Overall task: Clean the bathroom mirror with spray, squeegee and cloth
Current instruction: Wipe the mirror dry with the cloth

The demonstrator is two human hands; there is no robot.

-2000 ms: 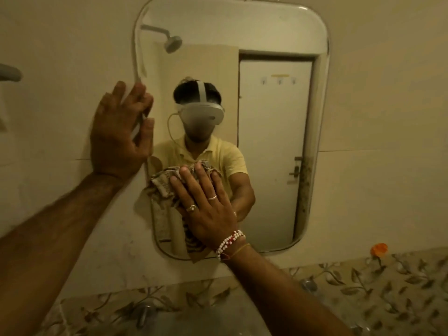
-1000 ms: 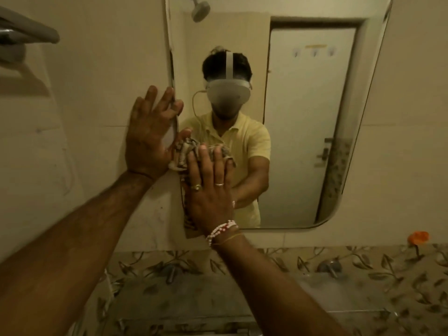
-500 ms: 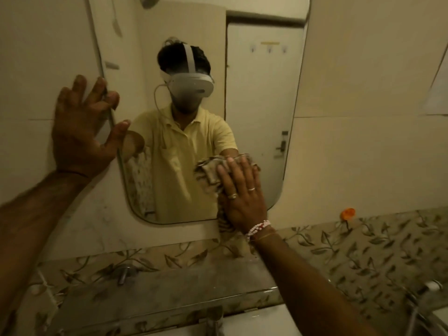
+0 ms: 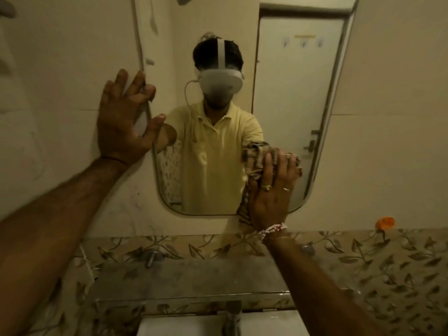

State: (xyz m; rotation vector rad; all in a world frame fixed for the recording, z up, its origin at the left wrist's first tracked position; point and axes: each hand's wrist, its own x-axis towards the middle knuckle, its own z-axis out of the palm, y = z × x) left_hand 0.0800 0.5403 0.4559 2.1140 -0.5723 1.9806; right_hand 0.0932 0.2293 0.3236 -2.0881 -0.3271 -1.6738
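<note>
My right hand [image 4: 272, 190] presses a crumpled cloth [image 4: 260, 157] flat against the mirror's [image 4: 286, 93] lower right; my left hand [image 4: 123, 122], splayed and empty, braces its left edge.

No text, label, brand or number can be read anywhere; the small yellowish strip [image 4: 305, 36] reflected on the door is too blurred.

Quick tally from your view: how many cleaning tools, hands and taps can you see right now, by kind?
Cloths: 1, the cloth under the right hand on the mirror
Hands: 2, with the left hand flat at the mirror's edge
Taps: 1, the tap at the basin
Spray bottles: 0
Squeegees: 0
Total: 4
</note>
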